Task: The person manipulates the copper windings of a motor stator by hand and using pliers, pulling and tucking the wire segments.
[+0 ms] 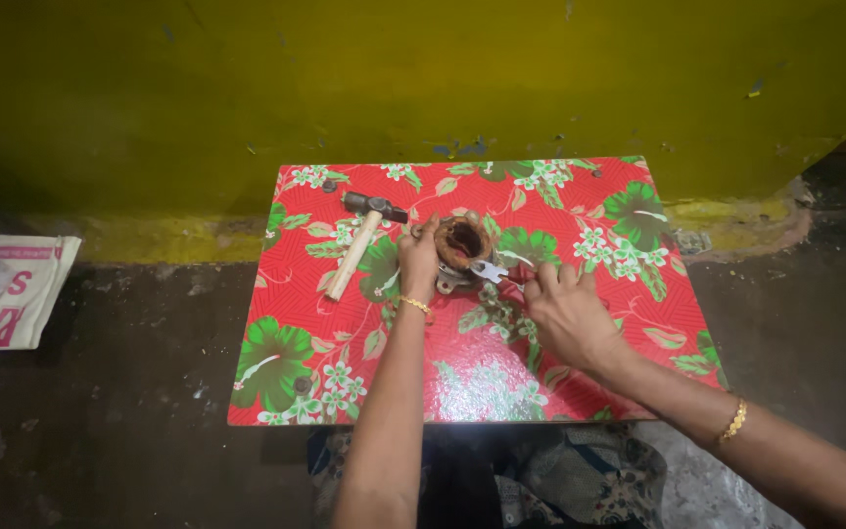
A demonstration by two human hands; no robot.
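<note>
The left hand (pixel 419 263) gripped a round brown copper-wound motor coil (pixel 460 243) mid-table on the red floral tabletop (pixel 580 372); the right hand (pixel 565 312) clasped metal pliers (pixel 492 270) at its rim. Work appeared underway; the wooden-handled hammer (pixel 359 250) lay unused.

Single head view, looking steeply down, near, over floral table (pixel 580 362)

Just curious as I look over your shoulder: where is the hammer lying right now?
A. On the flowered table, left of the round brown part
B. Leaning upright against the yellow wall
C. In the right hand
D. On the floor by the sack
A: the hammer lies flat on the flowered table, just left of the left hand, which grips the round brown part.
</note>
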